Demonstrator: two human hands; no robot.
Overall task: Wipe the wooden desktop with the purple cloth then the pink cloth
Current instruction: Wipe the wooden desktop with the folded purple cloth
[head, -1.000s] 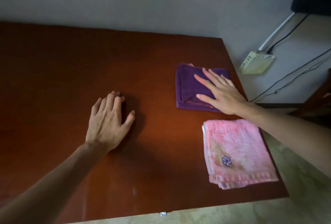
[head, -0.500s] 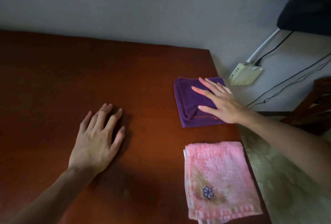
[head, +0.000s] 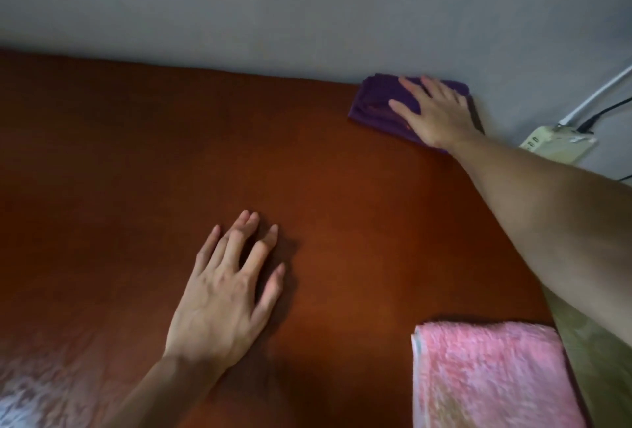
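I have my right hand [head: 436, 113] flat on the folded purple cloth [head: 379, 102], fingers straight and spread, pressing it against the wooden desktop [head: 171, 154] at the far right corner, close under the wall. My left hand [head: 225, 301] rests open on the bare wood nearer me, fingers relaxed, gripping nothing. The pink cloth [head: 489, 376] lies folded at the near right edge, untouched. The purple one looks soft, light and thick with folds, so I judge it will slide easily but may bunch or unfold; a flat palm over its middle suits it better than a pinch. Whether its far edge touches the wall I cannot quite tell
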